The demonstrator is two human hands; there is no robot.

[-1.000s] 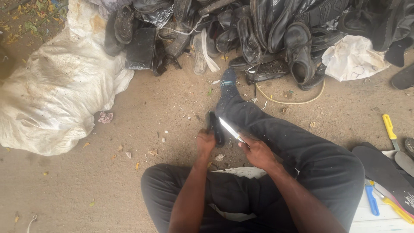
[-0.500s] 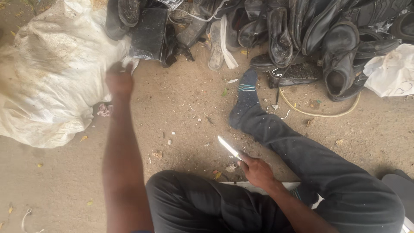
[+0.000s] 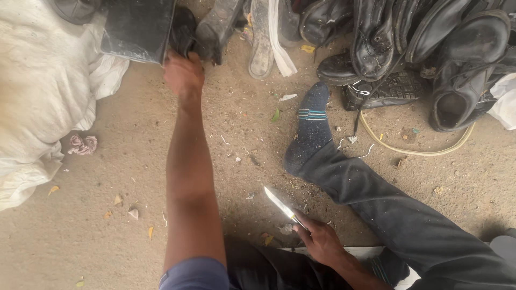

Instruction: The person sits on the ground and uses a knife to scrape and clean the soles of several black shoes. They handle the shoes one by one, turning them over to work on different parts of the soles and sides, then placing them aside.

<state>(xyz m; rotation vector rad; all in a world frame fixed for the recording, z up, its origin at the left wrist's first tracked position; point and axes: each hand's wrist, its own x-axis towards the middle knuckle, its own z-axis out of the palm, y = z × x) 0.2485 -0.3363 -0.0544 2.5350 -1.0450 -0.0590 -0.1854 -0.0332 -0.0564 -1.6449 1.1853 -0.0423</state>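
Observation:
My left hand (image 3: 183, 72) is stretched far forward to the pile of black shoes, its fingers closed on a dark shoe (image 3: 185, 35) beside a black flat piece (image 3: 137, 29). Low near my lap, my right hand (image 3: 317, 239) grips a small knife (image 3: 279, 204) whose bright blade points up and to the left. My right leg in dark trousers lies across the sandy ground, ending in a dark sock with striped bands (image 3: 312, 126).
A heap of black boots and shoes (image 3: 403, 43) runs along the top. A large white sack (image 3: 37, 96) lies at left, with a crumpled pinkish rag (image 3: 82, 144) beside it. A yellowish cord (image 3: 414, 147) curves on the ground at right.
My left hand let go of what it held near the knife, reached out to the sack's edge, then moved right to the shoe pile. The right hand keeps the knife.

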